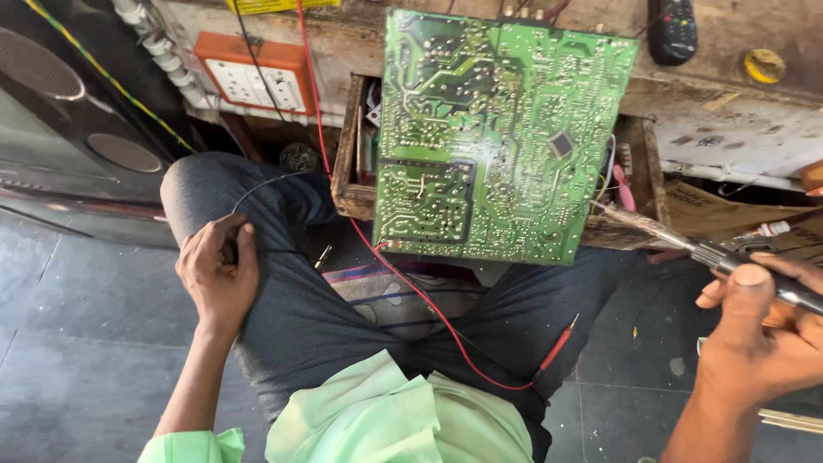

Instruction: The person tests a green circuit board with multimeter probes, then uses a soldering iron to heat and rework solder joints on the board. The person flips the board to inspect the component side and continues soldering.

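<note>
Across an open drawer (345, 154), green circuit board (506, 129), red probe lead (429, 304)

The scene is lit by soft daylight, which seems to come from the upper right, where the pale bench top (737, 129) is nearly washed out. The green circuit board (501, 133) is evenly lit and sharp, with a small glare near its middle. The upper left corner is left dark. Soft shadows are cast between the legs. The right hand (759, 330) is slightly blurred. Straight lines are bent at the edges by a wide lens.
</note>
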